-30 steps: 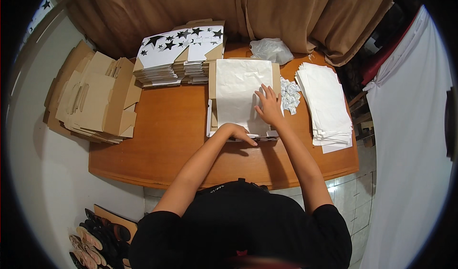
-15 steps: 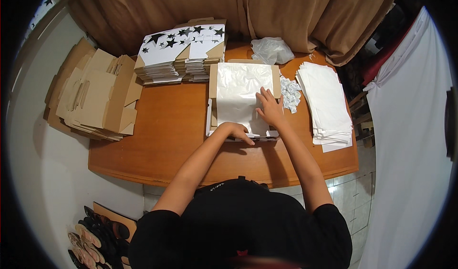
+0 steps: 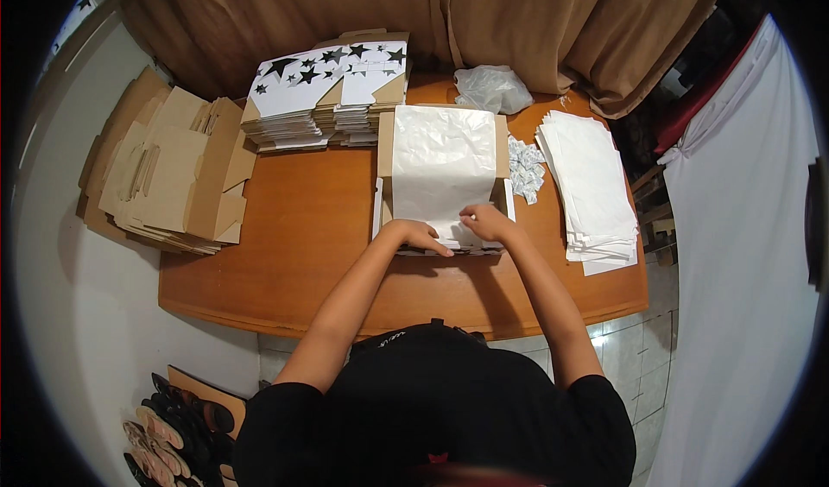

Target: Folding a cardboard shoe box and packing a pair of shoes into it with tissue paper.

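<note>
An open cardboard box [image 3: 386,146] stands before me, its lid raised at the far side. A white glossy paper sheet [image 3: 444,154] hangs over the lid and runs down into the box. At the near wall, my left hand [image 3: 419,236] lies with its fingers stretched out along the edge and the sheet's near end. My right hand [image 3: 490,224] is over the near right part of the box, fingers curled in against the sheet. What those fingers hold, if anything, is too small to make out.
Small white packets [image 3: 526,170] lie right of the box, beside a stack of white sheets [image 3: 589,185]. A crumpled clear plastic bag [image 3: 493,90] sits behind. Star-printed flat boxes [image 3: 298,77] are piled at the back left, with brown folded cardboard [image 3: 168,167] at the left.
My right hand has drawn nearer to me from the middle of the sheet, and its spread fingers have curled. My left hand has shifted slightly, staying at the near wall.
</note>
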### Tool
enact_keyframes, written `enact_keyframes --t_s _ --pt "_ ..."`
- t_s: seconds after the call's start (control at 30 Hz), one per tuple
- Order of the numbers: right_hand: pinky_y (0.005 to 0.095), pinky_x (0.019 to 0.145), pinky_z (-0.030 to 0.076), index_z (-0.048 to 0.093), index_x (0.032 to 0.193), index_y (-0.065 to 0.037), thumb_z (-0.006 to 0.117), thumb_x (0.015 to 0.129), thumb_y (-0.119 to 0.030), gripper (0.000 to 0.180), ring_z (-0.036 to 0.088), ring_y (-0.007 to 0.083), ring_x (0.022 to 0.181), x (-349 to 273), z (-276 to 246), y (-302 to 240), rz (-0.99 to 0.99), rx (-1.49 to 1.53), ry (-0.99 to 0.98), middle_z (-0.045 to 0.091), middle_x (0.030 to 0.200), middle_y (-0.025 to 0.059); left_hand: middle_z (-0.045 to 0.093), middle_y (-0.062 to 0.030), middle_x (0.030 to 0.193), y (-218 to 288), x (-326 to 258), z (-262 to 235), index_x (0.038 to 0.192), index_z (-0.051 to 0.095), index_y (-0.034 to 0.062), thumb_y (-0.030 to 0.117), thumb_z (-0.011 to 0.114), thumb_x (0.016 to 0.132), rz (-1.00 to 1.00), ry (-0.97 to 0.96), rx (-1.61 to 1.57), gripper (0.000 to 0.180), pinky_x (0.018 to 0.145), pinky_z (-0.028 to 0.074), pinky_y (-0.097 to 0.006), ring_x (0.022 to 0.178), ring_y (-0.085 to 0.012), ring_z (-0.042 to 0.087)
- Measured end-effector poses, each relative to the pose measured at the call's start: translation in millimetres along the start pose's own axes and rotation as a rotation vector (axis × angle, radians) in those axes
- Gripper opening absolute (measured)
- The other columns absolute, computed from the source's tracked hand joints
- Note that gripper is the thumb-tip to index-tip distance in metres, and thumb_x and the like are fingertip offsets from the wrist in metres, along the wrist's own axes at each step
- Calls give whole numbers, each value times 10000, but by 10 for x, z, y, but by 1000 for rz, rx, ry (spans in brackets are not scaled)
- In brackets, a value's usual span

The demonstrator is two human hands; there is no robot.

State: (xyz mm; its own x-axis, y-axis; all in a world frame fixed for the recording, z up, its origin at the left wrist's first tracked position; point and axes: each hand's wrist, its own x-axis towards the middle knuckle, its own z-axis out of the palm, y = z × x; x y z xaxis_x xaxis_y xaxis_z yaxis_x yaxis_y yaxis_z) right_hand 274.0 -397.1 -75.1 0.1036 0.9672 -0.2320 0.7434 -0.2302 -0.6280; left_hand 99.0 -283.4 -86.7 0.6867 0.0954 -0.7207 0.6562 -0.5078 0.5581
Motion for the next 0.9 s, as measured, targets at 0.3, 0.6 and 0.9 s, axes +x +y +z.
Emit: enact_keyframes --t_s 0.3,0.6,0.9 --pt "361 992 346 447 1281 -8 369 894 -556 675 437 323 1204 83 205 35 130 -157 -597 462 1301 197 439 -181 1330 -39 -32 40 1341 389 40 522 728 586 -34 -52 133 958 974 374 -353 1197 -303 452" --pt "363 1002 333 409 1315 -21 272 873 -649 781 420 330 1214 53 223 27 188 -167 -708 446 1319 188 532 -181 1232 -40 -8 133 1206 540 14 549 682 648 -85 12 185 786 892 432 -379 1093 -313 538" --pt "372 993 343 454 1283 -18 272 872 -646 772 443 343 1189 11 359 -127 119 -279 -696 479 1281 202 554 -196 1195 -128 -181 266 1139 587 -2 633 642 653 -114 13 162 801 884 436 -379 1072 -329 546"
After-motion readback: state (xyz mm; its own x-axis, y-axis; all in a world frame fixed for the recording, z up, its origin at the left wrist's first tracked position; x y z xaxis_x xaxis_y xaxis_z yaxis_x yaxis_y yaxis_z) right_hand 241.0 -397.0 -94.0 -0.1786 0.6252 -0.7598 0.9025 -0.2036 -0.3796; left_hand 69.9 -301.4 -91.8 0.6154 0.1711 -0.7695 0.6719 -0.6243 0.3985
